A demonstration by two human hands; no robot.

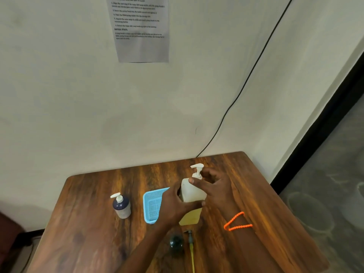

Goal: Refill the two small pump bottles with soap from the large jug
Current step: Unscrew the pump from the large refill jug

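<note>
The large white jug with a white pump top stands mid-table, yellow soap showing in its lower part. My left hand grips its lower left side. My right hand holds its shoulder, thumb in front and fingers curled behind the pump neck. One small pump bottle, dark blue over grey with a white pump, stands upright to the left. Near the front edge sits a dark, roundish small bottle, blurred. Beside it lies a pump part with a yellow tube.
A light blue mesh basket sits between the left pump bottle and the jug, partly behind my left hand. The wooden table butts against a wall at the back; its right edge drops to the floor. A black cable runs down the wall.
</note>
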